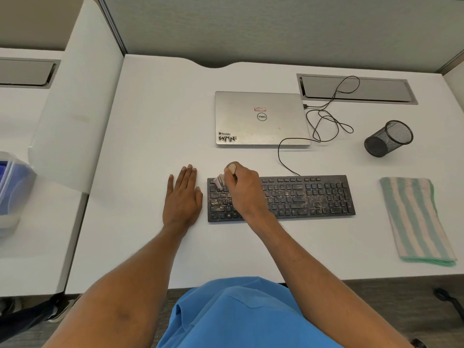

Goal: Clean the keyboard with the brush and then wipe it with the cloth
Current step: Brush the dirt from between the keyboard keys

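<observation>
Our right hand [241, 187] grips the wooden-handled brush [222, 180] on the dusty black keyboard's [301, 197] left end; our left hand [182, 199] lies flat beside it.

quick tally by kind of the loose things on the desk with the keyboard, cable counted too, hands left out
keyboard: 1
brush: 1
striped cloth: 1
laptop: 1
mesh pen cup: 1
cable: 1
total: 6
</observation>
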